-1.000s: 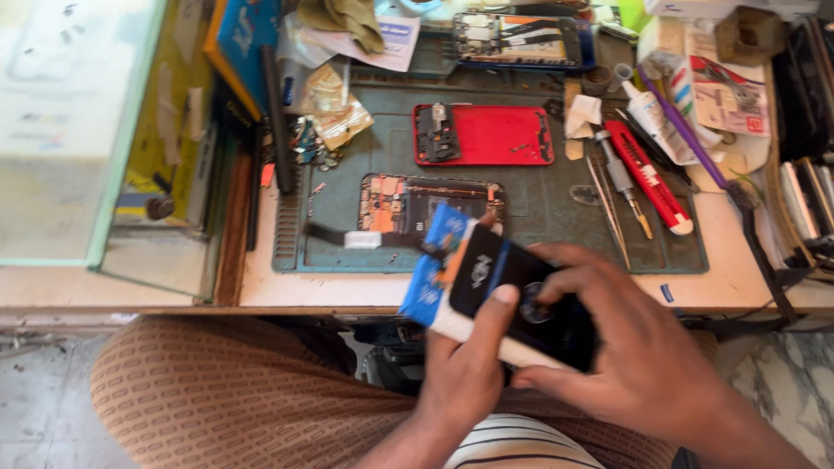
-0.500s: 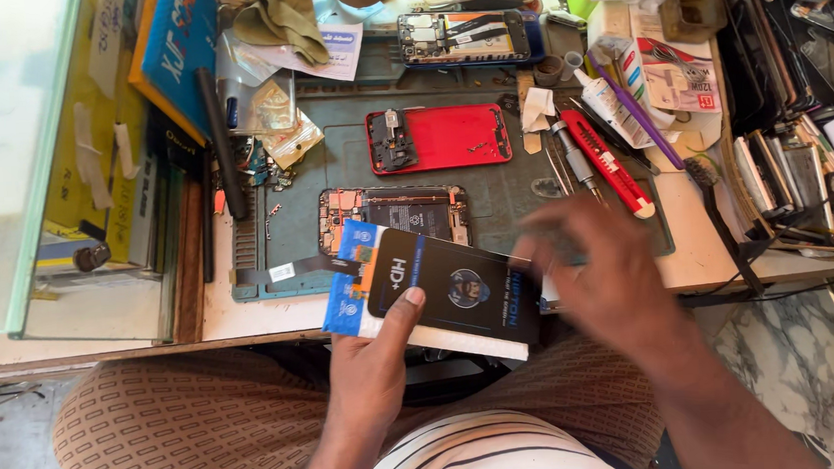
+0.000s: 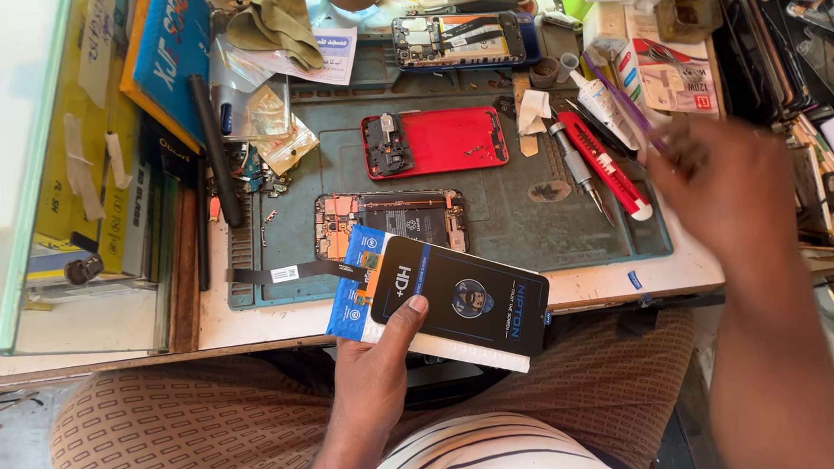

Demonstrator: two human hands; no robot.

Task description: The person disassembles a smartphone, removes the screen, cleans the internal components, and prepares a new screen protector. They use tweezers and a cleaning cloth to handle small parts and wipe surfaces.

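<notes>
Your left hand (image 3: pixel 372 380) comes up from your lap and grips a flat black package (image 3: pixel 463 299) with a blue stripe and a round emblem; under it sit a white slab and a blue-printed card (image 3: pixel 352 295) poking out at the left; the stack is tilted, its left end over the table's front edge and its right end out over your lap; your thumb lies on top at the lower edge, pressed down, while the other fingers are tucked beneath, clamped on the stack. Your right hand (image 3: pixel 719 185) hovers over the right end of the green work mat (image 3: pixel 531 228), blurred, knuckles up, just beside the red-handled cutter (image 3: pixel 603 163); you can't tell whether its fingers are spread or closed. Further back on the mat lie a red phone back (image 3: pixel 441 140) and an opened phone body (image 3: pixel 392 217) just above the package; a blue and yellow box (image 3: pixel 165 57) leans at the far left; a white and red carton (image 3: pixel 671 83) sits at the right.
</notes>
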